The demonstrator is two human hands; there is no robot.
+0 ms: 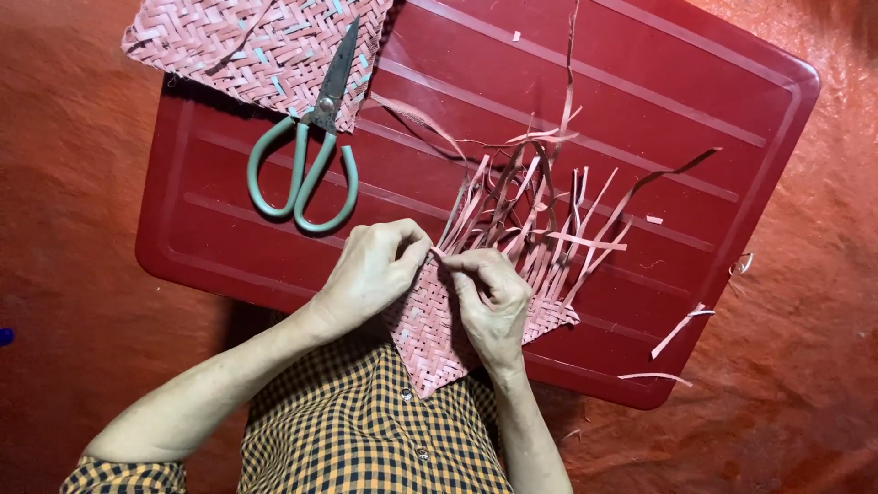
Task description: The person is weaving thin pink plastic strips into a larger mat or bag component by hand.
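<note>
A partly woven pink mat piece (430, 343) lies on the near edge of a dark red plastic lid (658, 101), one corner pointing at my checked shirt. Loose pink strips (549, 206) fan out from its far edge. My left hand (370, 274) and my right hand (494, 297) meet at the top left edge of the weave, both pinching the same thin strip between thumb and fingers. My right hand rests on the woven part.
Scissors with grey-green handles (311, 151) lie at the lid's far left, blades resting on a finished pink woven mat (229, 46). Cut strip scraps (681, 325) lie at the lid's right edge. A red sheet (805, 366) covers the floor around.
</note>
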